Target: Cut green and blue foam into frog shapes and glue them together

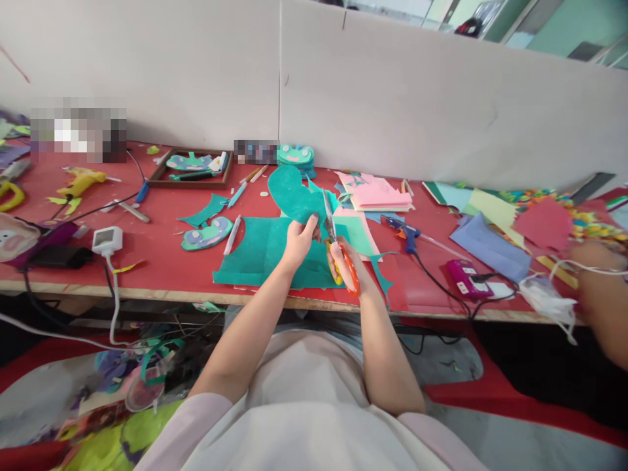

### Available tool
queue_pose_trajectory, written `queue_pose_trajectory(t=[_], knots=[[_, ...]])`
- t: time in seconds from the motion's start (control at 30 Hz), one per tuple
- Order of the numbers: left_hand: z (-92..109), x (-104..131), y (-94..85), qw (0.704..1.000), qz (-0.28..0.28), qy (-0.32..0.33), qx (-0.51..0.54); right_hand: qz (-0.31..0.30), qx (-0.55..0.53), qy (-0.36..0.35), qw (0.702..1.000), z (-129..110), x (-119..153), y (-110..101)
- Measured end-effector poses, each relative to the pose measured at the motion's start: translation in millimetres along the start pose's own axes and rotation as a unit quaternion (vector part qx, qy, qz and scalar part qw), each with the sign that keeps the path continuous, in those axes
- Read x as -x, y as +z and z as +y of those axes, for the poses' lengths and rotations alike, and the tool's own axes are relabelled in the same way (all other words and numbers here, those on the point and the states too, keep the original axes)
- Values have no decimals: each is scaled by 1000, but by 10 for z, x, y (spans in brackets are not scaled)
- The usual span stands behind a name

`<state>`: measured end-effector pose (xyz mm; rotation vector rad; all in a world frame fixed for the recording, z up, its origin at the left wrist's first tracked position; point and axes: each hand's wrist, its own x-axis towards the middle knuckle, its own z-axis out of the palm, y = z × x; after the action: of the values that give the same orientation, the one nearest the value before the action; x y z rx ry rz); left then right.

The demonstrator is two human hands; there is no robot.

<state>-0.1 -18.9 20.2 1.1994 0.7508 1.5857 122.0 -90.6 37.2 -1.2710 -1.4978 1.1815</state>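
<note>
My left hand [303,240] pinches the lower edge of a teal felt piece [293,193] with a rounded outline, held above the table. Closed around the handles of the scissors [349,269], which are orange and yellow, is my right hand [345,255]. The blades point away from me and lie against the right part of the felt piece. Beneath both hands a larger teal sheet [260,252] lies flat. A thin teal offcut [381,278] rests right of my right hand, and a decorated teal shape [209,233] lies to the left.
A blue glue gun [405,232], a purple power socket [468,279] and pink sheets [375,193] lie right. Left are a yellow glue gun [81,181], a brown tray [191,183] and a white adapter [106,241]. Another person's arm [606,294] reaches in at far right.
</note>
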Motion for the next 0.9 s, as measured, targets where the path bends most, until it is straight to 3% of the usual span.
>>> queue_pose_trajectory(t=[0.6, 0.9], knots=[[46, -2, 17, 1000, 16, -22, -12, 11, 3, -17, 1000, 45, -19, 4], [5, -36, -5, 998, 48, -14, 45, 23, -14, -8, 1000, 102, -35, 3]])
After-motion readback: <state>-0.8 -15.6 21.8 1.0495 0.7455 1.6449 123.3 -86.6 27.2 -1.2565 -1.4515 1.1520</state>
